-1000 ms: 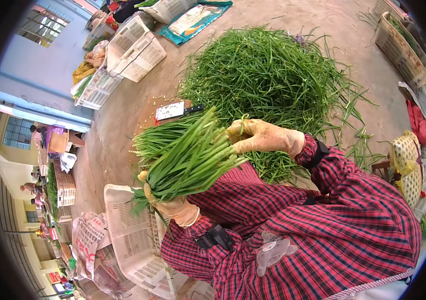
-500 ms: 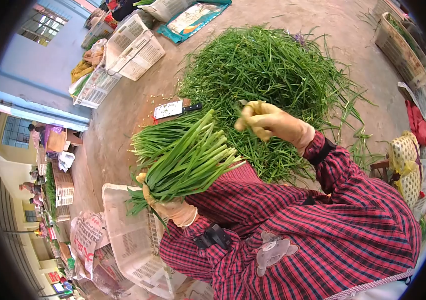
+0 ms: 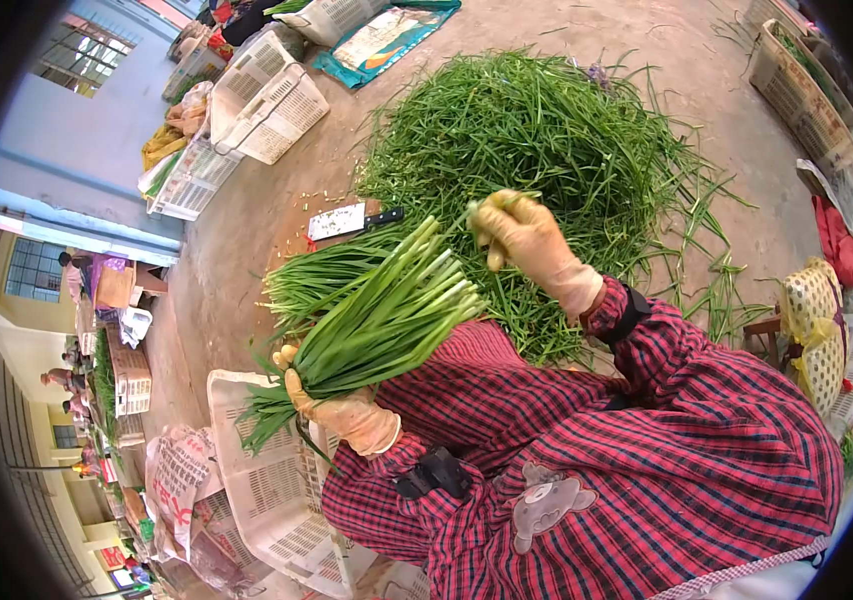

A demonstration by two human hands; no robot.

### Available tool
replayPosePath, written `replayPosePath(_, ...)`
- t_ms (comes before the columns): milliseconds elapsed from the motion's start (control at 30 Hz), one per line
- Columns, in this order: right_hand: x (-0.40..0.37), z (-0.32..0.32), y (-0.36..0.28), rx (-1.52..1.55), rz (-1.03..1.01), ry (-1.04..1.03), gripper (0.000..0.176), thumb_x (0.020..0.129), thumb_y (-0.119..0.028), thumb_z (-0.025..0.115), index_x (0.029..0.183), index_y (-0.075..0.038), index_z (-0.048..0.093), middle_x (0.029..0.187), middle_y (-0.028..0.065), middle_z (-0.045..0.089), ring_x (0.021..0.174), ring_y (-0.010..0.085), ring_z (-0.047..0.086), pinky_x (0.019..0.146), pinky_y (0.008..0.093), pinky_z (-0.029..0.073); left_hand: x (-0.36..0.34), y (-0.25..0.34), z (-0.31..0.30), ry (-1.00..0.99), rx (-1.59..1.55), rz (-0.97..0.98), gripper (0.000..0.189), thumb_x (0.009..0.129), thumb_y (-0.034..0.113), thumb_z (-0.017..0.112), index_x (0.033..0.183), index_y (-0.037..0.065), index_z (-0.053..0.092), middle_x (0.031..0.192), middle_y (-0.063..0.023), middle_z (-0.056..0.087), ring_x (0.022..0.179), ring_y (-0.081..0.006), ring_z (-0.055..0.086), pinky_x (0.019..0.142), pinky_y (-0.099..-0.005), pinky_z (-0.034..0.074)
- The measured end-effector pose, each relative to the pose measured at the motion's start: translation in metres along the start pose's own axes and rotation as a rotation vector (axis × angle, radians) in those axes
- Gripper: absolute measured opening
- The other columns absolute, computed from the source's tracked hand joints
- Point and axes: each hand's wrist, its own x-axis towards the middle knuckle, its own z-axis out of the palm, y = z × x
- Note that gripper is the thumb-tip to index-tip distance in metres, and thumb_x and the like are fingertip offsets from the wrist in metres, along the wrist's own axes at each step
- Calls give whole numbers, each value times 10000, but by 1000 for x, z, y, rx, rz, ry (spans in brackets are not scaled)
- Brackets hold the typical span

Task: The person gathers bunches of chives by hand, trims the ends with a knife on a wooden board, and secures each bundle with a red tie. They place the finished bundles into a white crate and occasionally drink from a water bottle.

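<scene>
My left hand (image 3: 352, 415), in a pale glove, is closed around the leafy end of a bunch of garlic chives (image 3: 387, 320). The pale cut ends point up and to the right, and the dark tips droop below the fist. My right hand (image 3: 537, 250), also gloved, is raised just right of those stem ends, fingers pinched together. A small pale-green bit of chive (image 3: 473, 213) shows at its fingertips. More chives (image 3: 322, 275) lie lined up behind the bunch. Beyond my right hand spreads a large loose heap of green leaves (image 3: 527, 130).
A cleaver (image 3: 339, 221) with a black handle lies on a board on the floor. A white plastic crate (image 3: 247, 450) stands beside my left knee. Other crates (image 3: 282, 110) are at the upper left and a crate (image 3: 797, 95) at the upper right. A yellow patterned cushion (image 3: 815, 320) is at right.
My right hand has turned and shifted slightly left and down, its fingers still pinched. The bunch in my left hand has tilted a little, with its leaf tips spreading lower left.
</scene>
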Motion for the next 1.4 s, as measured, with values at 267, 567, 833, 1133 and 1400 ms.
replayPosePath(267,23,-64,33,-279,-94,-1,371,1023,-228,643,1362,-81,612,1154,56,687,911,128,665,811,278,553,12,1,-43,-176,408,340,364,997,197,598,1333,61,636,1266,-33,704,1195,-163,641,1090,-383,514)
replayPosePath(567,16,11,23,78,53,-574,270,1026,-204,652,1221,-24,694,1068,6,730,966,92,647,870,275,527,4,0,-11,-83,-189,-132,333,976,141,629,1297,58,646,1229,-40,701,1167,-156,643,1097,-354,501)
replayPosePath(833,11,-2,8,48,156,-164,248,1014,-243,673,1122,-23,711,964,32,728,790,123,679,758,261,544,8,0,-16,-36,-109,-51,345,972,141,638,1300,37,667,1265,-63,711,1180,-154,660,1099,-350,516)
replayPosePath(1133,52,-61,0,281,-256,266,163,992,-203,699,1086,-70,707,900,2,699,700,74,635,610,205,455,22,18,-45,-160,-318,-102,302,972,127,636,1222,-29,696,1287,-86,702,1216,-164,645,1104,-323,510)
replayPosePath(1400,48,-102,43,-71,-246,254,321,982,-146,684,1298,-101,654,1235,23,698,996,110,655,865,265,532,5,22,-24,-335,-281,-55,270,1011,120,602,1275,80,646,1096,-33,694,1004,-163,618,960,-343,513)
